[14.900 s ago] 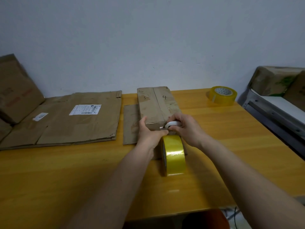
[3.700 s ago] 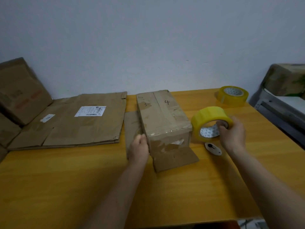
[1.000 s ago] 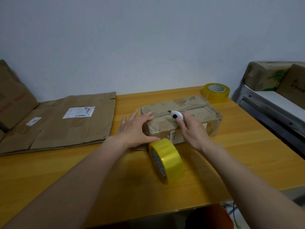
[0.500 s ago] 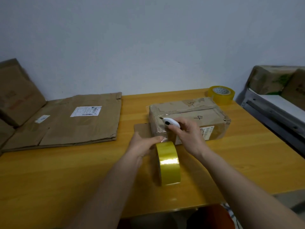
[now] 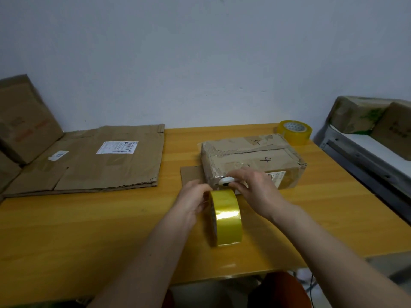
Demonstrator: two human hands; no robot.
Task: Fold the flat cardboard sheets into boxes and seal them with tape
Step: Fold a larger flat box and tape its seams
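The folded cardboard box (image 5: pixel 251 160) lies toward the table's (image 5: pixel 89 230) far right. At its near-left corner, the right hand's (image 5: pixel 255 190) fingers pinch a white tape cutter (image 5: pixel 226 180); the left hand (image 5: pixel 192 202) grips the upright yellow tape roll (image 5: pixel 225 216). Flat cardboard sheets (image 5: pixel 106 158) occupy the far-left corner.

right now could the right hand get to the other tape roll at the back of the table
Probably yes: the second tape roll stands uncovered behind the box, but the right hand holds a white cutter and must reach past the box.

A plain packing room: flattened cardboard sheets (image 5: pixel 106 158) and tape rolls (image 5: pixel 294 132) on a wooden table (image 5: pixel 66 230).
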